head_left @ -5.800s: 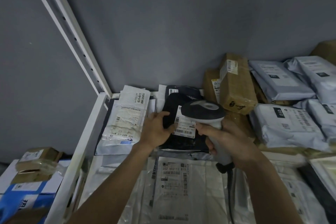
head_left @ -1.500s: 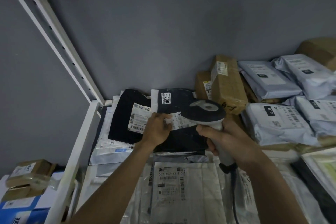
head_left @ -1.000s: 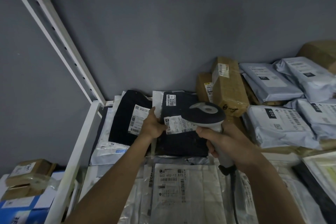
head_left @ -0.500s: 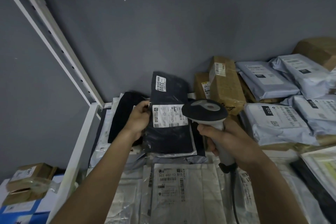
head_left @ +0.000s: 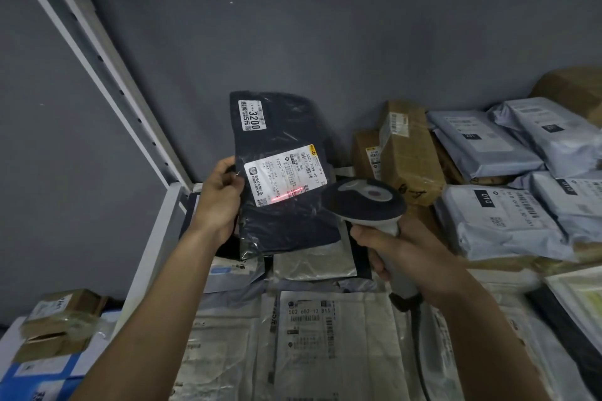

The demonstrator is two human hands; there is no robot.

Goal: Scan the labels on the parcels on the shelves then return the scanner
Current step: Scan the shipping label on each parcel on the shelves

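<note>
Left hand (head_left: 219, 197) holds black parcel (head_left: 286, 192) upright; right hand (head_left: 405, 257) aims scanner (head_left: 365, 200).

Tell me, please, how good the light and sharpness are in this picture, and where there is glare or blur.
Head view: dim, flat light; red scan line glows on the white label of the dark parcel; plastic sheen on that parcel; shelf post bends from wide-angle distortion; lower right corner is blurred; scanner is sharp.
</note>
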